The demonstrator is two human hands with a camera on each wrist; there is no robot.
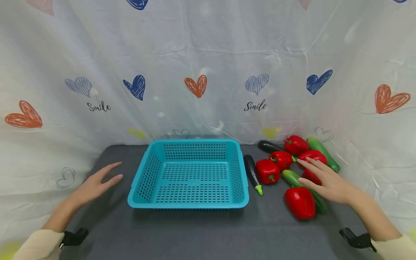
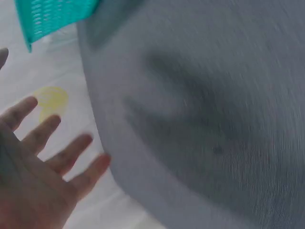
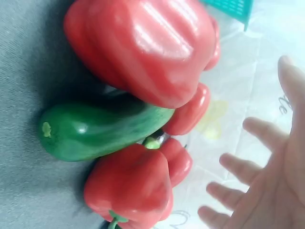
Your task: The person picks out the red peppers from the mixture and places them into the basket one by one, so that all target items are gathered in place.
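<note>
My left hand (image 1: 97, 183) hovers over the table left of a turquoise plastic basket (image 1: 188, 206), its fingers spread and holding nothing. In the left wrist view the fingers of that hand (image 2: 47, 162) are apart above the grey cloth. On the right side, my right hand (image 1: 328, 180) is held above a group of vegetables, with straight, spread fingers and nothing in its grasp. Beneath and around it lie several red bell peppers (image 1: 299, 203), green cucumbers (image 1: 291, 178) and dark eggplants (image 1: 251, 169). The right wrist view shows a cucumber (image 3: 105, 129) between red peppers (image 3: 143, 47).
A grey cloth (image 1: 195, 234) covers the table. Behind it and at both sides hangs a pale curtain (image 1: 221, 43) printed with hearts. One eggplant lies close along the basket's right wall. Black straps circle both wrists.
</note>
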